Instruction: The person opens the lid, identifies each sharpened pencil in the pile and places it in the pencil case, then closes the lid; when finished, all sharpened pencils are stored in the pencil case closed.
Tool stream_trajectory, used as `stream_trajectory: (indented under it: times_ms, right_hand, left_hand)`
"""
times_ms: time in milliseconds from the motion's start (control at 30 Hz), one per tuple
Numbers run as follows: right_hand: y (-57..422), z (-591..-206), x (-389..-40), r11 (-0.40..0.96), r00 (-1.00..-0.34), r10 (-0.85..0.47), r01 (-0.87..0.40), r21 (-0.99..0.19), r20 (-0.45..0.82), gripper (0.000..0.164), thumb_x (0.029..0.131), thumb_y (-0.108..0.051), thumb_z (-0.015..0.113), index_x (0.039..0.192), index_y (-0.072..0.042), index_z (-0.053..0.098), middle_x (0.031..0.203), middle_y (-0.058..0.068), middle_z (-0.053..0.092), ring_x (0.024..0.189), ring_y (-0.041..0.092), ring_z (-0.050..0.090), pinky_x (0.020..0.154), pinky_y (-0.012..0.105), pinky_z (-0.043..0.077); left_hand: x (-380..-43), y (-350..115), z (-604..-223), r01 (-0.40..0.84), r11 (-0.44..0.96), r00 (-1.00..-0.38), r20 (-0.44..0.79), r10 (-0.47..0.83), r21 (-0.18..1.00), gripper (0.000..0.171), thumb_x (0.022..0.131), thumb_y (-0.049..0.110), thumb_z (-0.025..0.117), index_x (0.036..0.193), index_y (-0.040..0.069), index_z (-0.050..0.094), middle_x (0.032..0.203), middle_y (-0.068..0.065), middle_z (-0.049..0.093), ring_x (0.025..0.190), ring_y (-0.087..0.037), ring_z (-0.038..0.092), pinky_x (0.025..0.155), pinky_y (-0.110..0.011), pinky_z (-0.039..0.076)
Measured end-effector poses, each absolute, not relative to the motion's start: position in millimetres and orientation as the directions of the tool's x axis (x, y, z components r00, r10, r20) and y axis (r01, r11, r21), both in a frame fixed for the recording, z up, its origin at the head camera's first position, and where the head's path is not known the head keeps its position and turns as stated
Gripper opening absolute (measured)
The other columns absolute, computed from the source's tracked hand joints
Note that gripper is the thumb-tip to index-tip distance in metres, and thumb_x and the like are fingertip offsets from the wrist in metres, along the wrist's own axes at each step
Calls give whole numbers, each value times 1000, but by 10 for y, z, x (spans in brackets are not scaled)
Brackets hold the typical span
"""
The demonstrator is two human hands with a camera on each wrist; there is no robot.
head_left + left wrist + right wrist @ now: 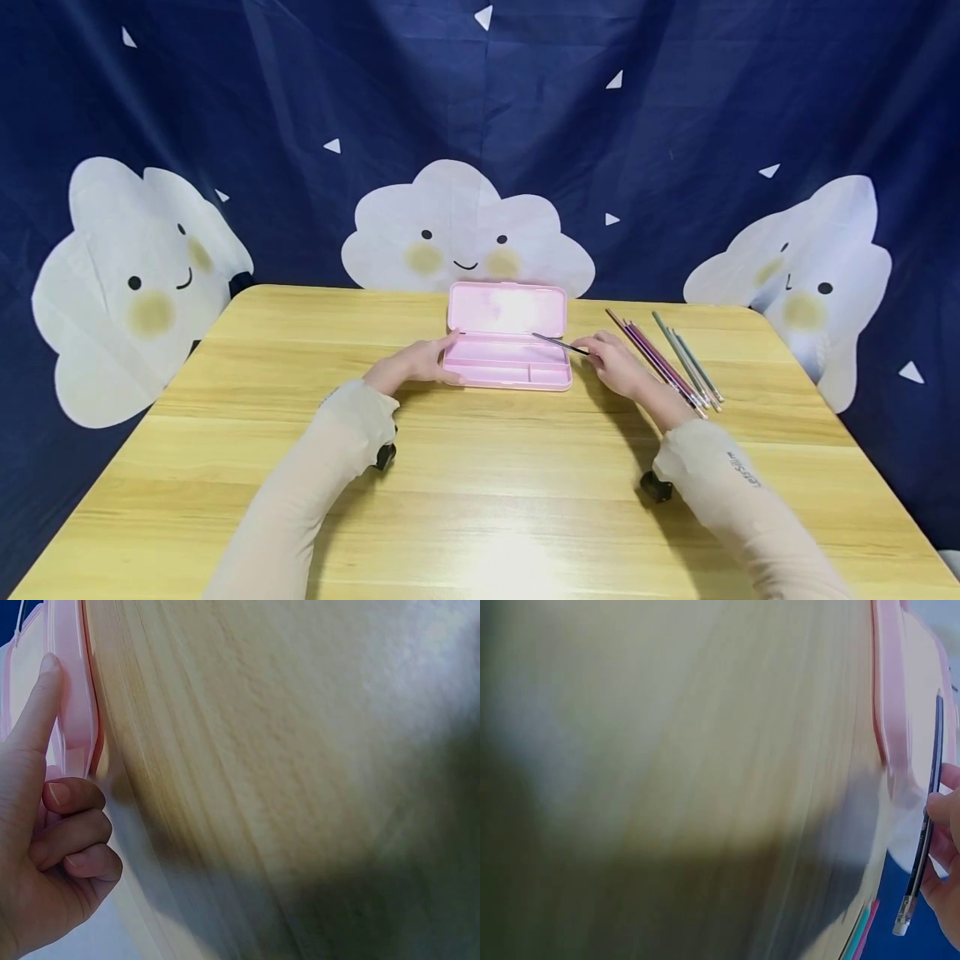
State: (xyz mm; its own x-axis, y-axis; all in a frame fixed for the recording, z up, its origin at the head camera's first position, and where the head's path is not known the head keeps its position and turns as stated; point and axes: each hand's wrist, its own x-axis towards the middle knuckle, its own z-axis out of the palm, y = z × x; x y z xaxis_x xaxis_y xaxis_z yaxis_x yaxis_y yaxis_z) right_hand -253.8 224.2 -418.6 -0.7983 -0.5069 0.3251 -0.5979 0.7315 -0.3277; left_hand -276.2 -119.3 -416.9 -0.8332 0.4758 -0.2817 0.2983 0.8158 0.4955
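Note:
A pink pencil case (510,386) lies with its lid raised at the back of the table. My left hand (415,364) grips the case's left end; in the left wrist view one digit stretches along the case (75,690) while other fingers curl at its end. Between thumb and fingers, my right hand (613,364) pinches a dark pencil (558,342). Its tip points left over the case's back compartment. A silver ferrule and white eraser show on the pencil (937,739) in the right wrist view.
Several pencils (660,357) in purple, dark and green tones lie right of my right hand, under and beside its wrist. The wooden table (465,492) reaches back to a dark blue curtain (420,75) with white clouds. Dividers split the case's tray.

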Motion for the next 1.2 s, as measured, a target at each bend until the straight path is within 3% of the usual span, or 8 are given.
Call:
stream_trajectory:
  times_ms: [233, 567, 800, 1033, 1200]
  right_hand:
    - [1950, -4190, -2600, 730, -799, -545, -601, -326, 253, 37, 81, 10, 54, 113, -3, 64, 84, 10, 54, 85, 29, 52, 77, 43, 44]
    - [1542, -4162, -2691, 702, -750, -630, -661, -264, 202, 31, 79, 7, 59, 106, -7, 68, 78, 5, 52, 75, 21, 49, 66, 32, 43]
    - [1356, -4175, -2751, 745, -786, -609, -612, -265, 104, 34, 84, 4, 54, 111, -12, 66, 83, 4, 52, 84, 24, 51, 70, 34, 44]
    - [1294, -4236, -2776, 703, -752, -655, -643, -302, 75, 33, 84, 8, 47, 106, -6, 67, 97, 12, 60, 94, 26, 54, 86, 37, 45]
    - [1312, -4258, -2783, 673, -754, -648, -632, -384, 107, 32, 83, 9, 46, 104, -3, 68, 94, 12, 62, 90, 25, 55, 83, 36, 46]
  left_hand:
    - [-2752, -1177, -4141, 292, 827, -832, -299, 468, 481, 100, 76, 49, 68, 148, 17, 7, 142, -28, 29, 128, -37, 34, 107, -44, 27]
    - [-2765, -1172, -4148, 284, 832, -835, -303, 459, 477, 99, 76, 48, 69, 148, 16, 8, 143, -26, 28, 129, -36, 32, 107, -43, 27]
    - [-2760, -1168, -4163, 304, 828, -833, -290, 471, 471, 100, 76, 49, 68, 148, 15, 7, 141, -28, 29, 128, -38, 34, 107, -44, 28]
    - [-2750, -1161, -4152, 297, 824, -835, -288, 469, 482, 98, 76, 47, 68, 148, 15, 9, 141, -28, 30, 128, -38, 34, 107, -43, 27]
    - [-2751, -1171, -4142, 297, 827, -837, -286, 466, 478, 98, 77, 46, 68, 148, 14, 8, 141, -28, 29, 128, -39, 34, 107, -44, 27]
